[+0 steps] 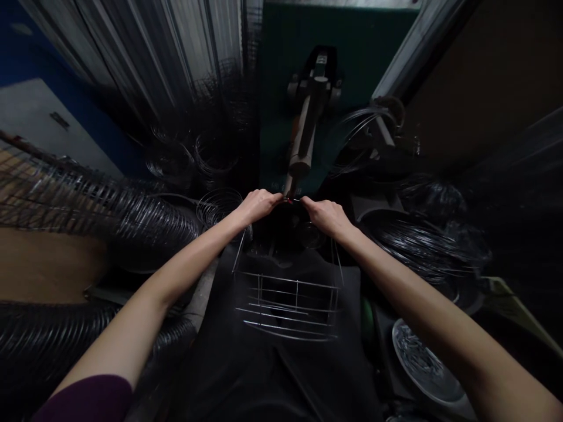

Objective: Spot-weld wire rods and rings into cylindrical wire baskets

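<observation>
head | left hand (pixel 257 205), right hand (pixel 324 215) fingers pinch far rim of thin shiny wire basket (pixel 288 305) | ribbed wire coils (pixel 145 217) beside

A silvery grid-patterned wire basket (pixel 288 305) gleams at lower centre against a black apron (pixel 281 375), while shiny dark ringed wire coils (pixel 132 214) fill the left, a maroon sleeve (pixel 88 398) shows at lower left, and a dark green panel (pixel 281 88) stands at upper centre.
</observation>
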Motion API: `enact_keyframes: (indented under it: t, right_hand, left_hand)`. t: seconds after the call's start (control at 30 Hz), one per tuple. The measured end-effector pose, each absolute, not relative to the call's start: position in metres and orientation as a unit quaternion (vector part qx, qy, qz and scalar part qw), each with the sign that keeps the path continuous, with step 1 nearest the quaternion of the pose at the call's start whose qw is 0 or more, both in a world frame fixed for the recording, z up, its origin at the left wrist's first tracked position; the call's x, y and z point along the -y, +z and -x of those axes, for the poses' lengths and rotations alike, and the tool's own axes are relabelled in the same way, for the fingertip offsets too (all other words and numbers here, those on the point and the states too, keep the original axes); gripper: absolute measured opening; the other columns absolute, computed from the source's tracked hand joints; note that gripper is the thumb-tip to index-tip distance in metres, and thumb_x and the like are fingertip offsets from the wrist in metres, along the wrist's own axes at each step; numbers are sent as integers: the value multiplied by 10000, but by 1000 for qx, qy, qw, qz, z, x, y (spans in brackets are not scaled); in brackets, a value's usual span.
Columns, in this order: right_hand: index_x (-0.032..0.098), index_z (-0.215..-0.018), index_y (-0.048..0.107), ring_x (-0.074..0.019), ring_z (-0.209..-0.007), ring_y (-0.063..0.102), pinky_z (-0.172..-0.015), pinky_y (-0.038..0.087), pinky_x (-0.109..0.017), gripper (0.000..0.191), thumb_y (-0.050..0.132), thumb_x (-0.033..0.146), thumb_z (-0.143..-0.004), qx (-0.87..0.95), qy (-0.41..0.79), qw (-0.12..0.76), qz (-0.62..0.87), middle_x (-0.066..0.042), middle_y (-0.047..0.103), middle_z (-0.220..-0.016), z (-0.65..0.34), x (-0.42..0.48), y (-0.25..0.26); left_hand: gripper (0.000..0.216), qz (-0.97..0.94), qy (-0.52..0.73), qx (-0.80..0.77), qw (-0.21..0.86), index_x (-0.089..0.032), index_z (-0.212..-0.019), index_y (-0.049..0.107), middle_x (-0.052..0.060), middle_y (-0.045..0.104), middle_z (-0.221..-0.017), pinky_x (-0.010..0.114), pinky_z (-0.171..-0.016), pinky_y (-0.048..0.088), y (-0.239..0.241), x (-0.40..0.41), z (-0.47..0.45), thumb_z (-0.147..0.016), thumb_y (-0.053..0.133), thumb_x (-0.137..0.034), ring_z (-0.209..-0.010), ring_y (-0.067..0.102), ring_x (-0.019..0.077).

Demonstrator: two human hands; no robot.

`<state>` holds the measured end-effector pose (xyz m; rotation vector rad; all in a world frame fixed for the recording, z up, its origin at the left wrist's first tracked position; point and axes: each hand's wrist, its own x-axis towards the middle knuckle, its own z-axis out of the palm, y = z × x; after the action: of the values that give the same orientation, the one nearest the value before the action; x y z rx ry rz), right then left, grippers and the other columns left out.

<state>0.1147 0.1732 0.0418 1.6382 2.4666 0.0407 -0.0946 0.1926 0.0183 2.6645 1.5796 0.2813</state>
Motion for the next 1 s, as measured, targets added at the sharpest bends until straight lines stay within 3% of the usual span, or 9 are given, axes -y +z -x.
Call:
enact_keyframes:
  t: [0.27,0.57,0.67,0.8,1.0]
  right_hand:
    - [231,-1255,474,-243,-833,658,-657,430,-283,370,264,297,-958,-832,21,66,-551,-129,669,-927,-114,-174,43]
    - [246,-1201,517,-232,-787,657,-617,401,-265,389,241,391,-967,-831,1,15,-555,-103,683,-917,-115,-178,33]
    - [224,-1118,572,-208,-809,645,-650,387,-251,391,269,420,-967,-827,-49,-22,-559,-93,685,-937,-121,-179,33]
    - [187,-941,624,-161,-821,625,-705,363,-222,332,324,325,-971,-826,-153,-52,-541,-72,688,-926,-135,-178,34]
    - [188,-848,610,-156,-742,603,-657,353,-224,339,328,333,-966,-786,-209,-98,-574,-52,670,-828,-146,-170,23]
  left_hand:
    - [301,-850,85,-519,19,-211,-1042,642,74,666,-790,222,-574,344,21,-191,96,-933,388,-330,-705,626,182]
    - [370,-847,82,-525,28,-191,-1001,661,85,674,-791,228,-576,344,22,-193,98,-939,377,-420,-696,614,183]
    - [379,-841,79,-535,24,-179,-997,659,88,669,-784,234,-568,329,20,-195,97,-936,379,-427,-682,603,180]
    - [371,-840,87,-534,38,-171,-968,666,94,662,-782,247,-563,307,20,-194,99,-937,383,-409,-667,590,184]
    - [356,-837,140,-521,95,-170,-891,675,57,605,-657,253,-532,259,14,-194,97,-917,418,-416,-560,502,159]
